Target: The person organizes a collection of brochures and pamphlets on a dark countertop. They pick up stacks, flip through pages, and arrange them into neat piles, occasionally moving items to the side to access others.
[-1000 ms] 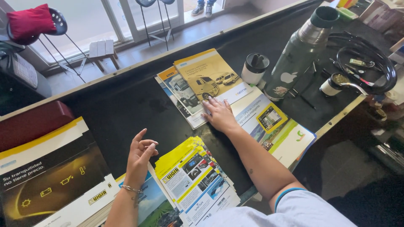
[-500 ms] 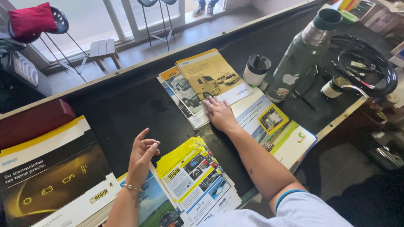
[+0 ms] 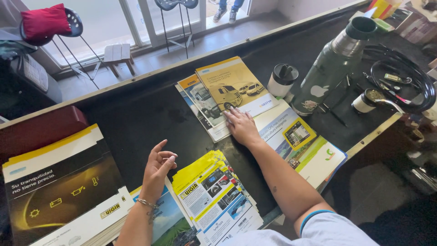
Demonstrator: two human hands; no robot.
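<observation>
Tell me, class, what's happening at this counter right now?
A person stands at a black counter strewn with brochures. Their right hand lies flat on the edge of a stack of vehicle brochures, beside a green thermos and a small lidded cup. Their left hand is raised, fingers loosely curled and holding nothing, next to a fanned pile of yellow leaflets.

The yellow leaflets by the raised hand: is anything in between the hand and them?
Nothing visible. The left hand is lifted, fingers curled, right beside the fanned stack of yellow leaflets; only a bare strip of black counter shows between them. The right hand lies flat on the brochure pile further back.
</observation>
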